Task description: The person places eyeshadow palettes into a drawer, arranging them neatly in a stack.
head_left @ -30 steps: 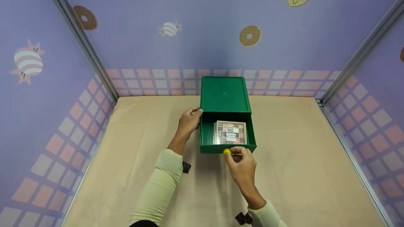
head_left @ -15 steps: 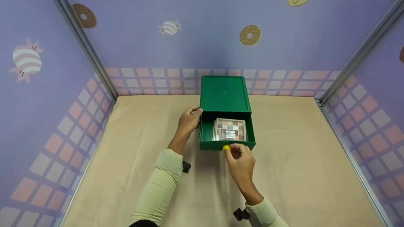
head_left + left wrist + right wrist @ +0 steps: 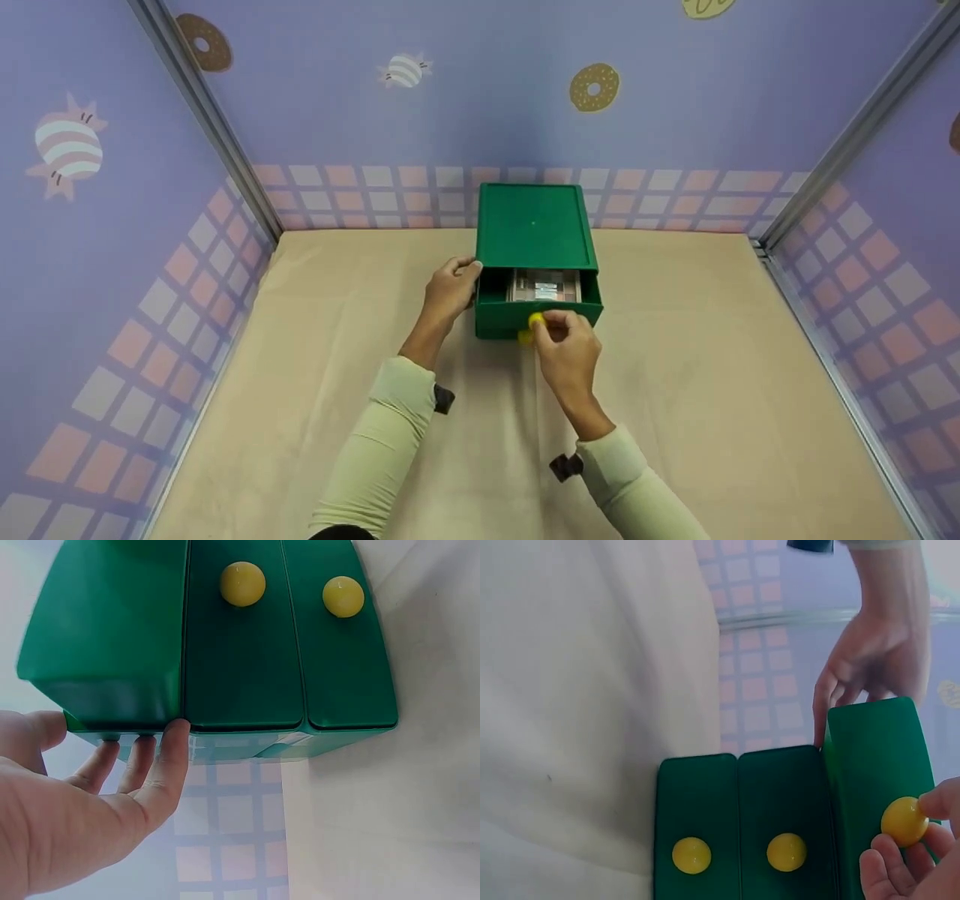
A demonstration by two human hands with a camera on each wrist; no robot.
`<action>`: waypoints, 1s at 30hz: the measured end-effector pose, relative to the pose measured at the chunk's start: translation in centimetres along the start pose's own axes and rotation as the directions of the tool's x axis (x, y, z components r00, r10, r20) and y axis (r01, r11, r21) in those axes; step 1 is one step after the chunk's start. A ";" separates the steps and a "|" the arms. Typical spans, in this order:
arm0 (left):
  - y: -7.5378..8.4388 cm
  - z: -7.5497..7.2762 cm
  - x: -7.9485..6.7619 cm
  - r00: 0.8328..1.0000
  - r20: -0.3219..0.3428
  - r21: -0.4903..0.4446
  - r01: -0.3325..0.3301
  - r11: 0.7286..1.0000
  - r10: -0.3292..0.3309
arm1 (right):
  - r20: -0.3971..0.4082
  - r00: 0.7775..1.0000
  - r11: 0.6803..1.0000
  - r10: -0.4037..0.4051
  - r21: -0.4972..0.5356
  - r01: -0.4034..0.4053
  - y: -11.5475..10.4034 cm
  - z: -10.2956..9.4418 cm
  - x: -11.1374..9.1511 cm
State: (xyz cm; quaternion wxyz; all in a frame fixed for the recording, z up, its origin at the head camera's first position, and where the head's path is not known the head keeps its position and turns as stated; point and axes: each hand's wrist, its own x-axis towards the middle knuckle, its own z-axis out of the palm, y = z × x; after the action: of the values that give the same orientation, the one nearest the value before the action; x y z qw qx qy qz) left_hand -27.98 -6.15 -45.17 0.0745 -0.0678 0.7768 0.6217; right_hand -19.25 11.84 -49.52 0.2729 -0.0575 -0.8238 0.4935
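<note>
A green drawer cabinet [image 3: 534, 225] stands against the back wall, with three drawers stacked in it. The top drawer [image 3: 499, 319] is partly pulled out, and flat palettes with small coloured squares [image 3: 546, 286] lie inside, half covered by the cabinet top. My right hand [image 3: 568, 346] pinches the yellow knob [image 3: 904, 822] of that drawer between thumb and fingers. On the cabinet's left side rests my left hand [image 3: 450, 289], its fingertips [image 3: 177, 733] touching the side near the front edge. Two lower drawers, each with a yellow knob [image 3: 343, 597], are flush in the left wrist view.
A beige cloth [image 3: 712, 375] covers the table. Purple walls with sweets and doughnut prints [image 3: 480, 90] enclose the back and both sides, joined by metal posts [image 3: 210, 120]. A dark wrist-worn piece [image 3: 566, 467] sits by the right sleeve.
My right hand has pushed the top drawer inward, away from me, so less of the palettes shows. A lower yellow knob has come into sight. The left hand stays in place.
</note>
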 end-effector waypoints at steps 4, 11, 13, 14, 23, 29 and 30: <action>-0.1 0.1 0.0 1.000 -0.002 0.003 -0.002 1.000 0.002 | 0.006 1.000 1.000 0.013 0.005 -0.013 0.1 0.8 1.6; -0.4 0.2 -0.1 1.000 0.010 -0.019 -0.012 1.000 0.012 | 0.032 0.998 0.999 0.049 -0.003 -0.049 0.1 1.6 3.4; -0.4 0.2 -0.1 1.000 0.013 -0.019 -0.020 1.000 0.020 | 0.038 0.998 0.999 0.053 -0.005 -0.053 0.1 1.8 3.8; -0.4 0.2 -0.1 1.000 0.014 -0.018 -0.023 1.000 0.023 | 0.041 0.998 0.998 0.055 -0.007 -0.055 0.1 1.8 4.0; -0.1 0.1 -0.1 1.000 0.024 -0.016 -0.018 1.000 0.019 | 0.068 0.994 0.997 0.081 -0.005 -0.080 -0.1 2.0 5.0; -0.2 -0.3 0.0 1.000 0.029 -0.018 -0.012 1.000 0.012 | 0.121 0.992 0.999 0.039 -0.041 -0.034 0.0 1.7 5.4; -0.3 -0.4 0.0 1.000 0.029 -0.018 -0.010 1.000 0.011 | 0.136 0.990 0.999 0.027 -0.051 -0.021 0.1 1.6 5.4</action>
State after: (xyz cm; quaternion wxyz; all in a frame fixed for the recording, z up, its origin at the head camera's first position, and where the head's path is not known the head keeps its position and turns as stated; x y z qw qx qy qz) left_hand -27.96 -6.61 -45.38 0.0818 -0.0555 0.7704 0.6298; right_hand -24.61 12.59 -48.08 0.2082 -0.0401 -0.8518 0.4791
